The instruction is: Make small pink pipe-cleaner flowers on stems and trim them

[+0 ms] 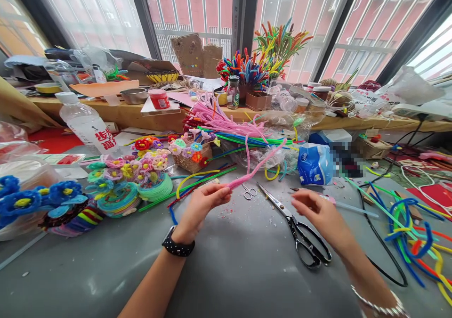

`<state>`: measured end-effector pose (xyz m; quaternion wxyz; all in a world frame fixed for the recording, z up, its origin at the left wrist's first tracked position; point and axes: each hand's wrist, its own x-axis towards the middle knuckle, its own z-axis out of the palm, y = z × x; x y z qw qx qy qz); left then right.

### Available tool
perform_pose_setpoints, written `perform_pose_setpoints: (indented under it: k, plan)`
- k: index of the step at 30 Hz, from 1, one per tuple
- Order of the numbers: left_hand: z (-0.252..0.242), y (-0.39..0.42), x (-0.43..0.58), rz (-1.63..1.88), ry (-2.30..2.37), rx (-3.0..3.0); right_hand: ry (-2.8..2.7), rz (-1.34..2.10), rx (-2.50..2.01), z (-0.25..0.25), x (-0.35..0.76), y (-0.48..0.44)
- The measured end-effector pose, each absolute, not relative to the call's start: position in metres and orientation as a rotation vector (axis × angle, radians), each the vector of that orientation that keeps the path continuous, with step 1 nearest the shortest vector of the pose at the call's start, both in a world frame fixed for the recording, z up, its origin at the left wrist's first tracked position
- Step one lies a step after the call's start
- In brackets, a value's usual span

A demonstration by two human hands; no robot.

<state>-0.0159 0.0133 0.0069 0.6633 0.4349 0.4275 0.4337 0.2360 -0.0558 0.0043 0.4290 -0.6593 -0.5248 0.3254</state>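
My left hand [199, 207], a watch on its wrist, pinches a few pink pipe cleaners [257, 168]. Their free ends spread up and to the right over the table. To the right, my right hand [321, 212] hangs with loosely bent fingers, holding nothing that I can see. Just left of it lie large black-handled scissors [294, 228], blades pointing away from me. Small silver scissors [249, 193] rest between my hands. Farther back lies a big bundle of pink pipe cleaners [226, 118].
Pipe-cleaner flower baskets [118, 191] and a water bottle [86, 122] stand on the left. A blue tissue pack [314, 164] sits behind my right hand. Loose coloured pipe cleaners [406, 219] tangle at the right. A cluttered ledge [165, 118] runs below the windows.
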Motion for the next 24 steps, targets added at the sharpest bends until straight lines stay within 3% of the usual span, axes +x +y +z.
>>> perform_pose_setpoints:
  k: [6, 16, 21, 24]
  plan:
    - [0.006, 0.018, -0.02, 1.06, 0.828, 0.718, -1.896, 0.703, -2.067, -0.008, 0.261, -0.095]
    - [0.007, 0.021, -0.023, 1.158, 0.835, 0.638, -2.054, 0.656, -2.235, -0.017, 0.251, -0.078]
    - [0.007, 0.021, -0.024, 1.216, 0.831, 0.608, -1.726, 1.417, -1.924, -0.003, 0.265, -0.074]
    - [0.006, 0.022, -0.024, 1.229, 0.83, 0.6, -1.391, 1.672, -1.732, 0.002, 0.271, -0.081]
